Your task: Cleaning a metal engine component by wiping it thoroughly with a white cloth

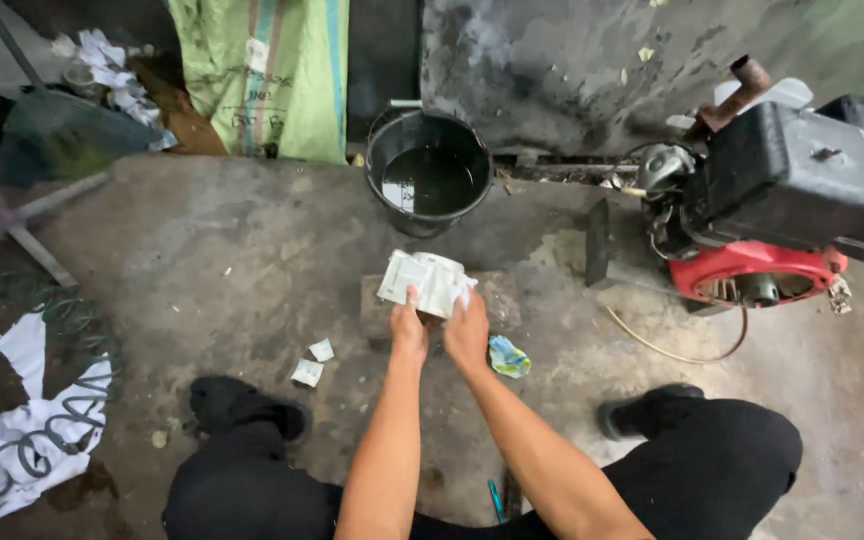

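From the head view, your left hand point(409, 330) and right hand point(466, 335) both close on a crumpled white paper packet point(424, 281), held above a stone block point(440, 305) on the concrete floor point(242, 260), near a black bucket point(428, 172) of dark liquid.

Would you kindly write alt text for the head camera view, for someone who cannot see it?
A squatting person's left hand and right hand hold a crumpled white paper over a concrete floor. A black bucket of dark liquid stands beyond, a red-and-black engine at right.
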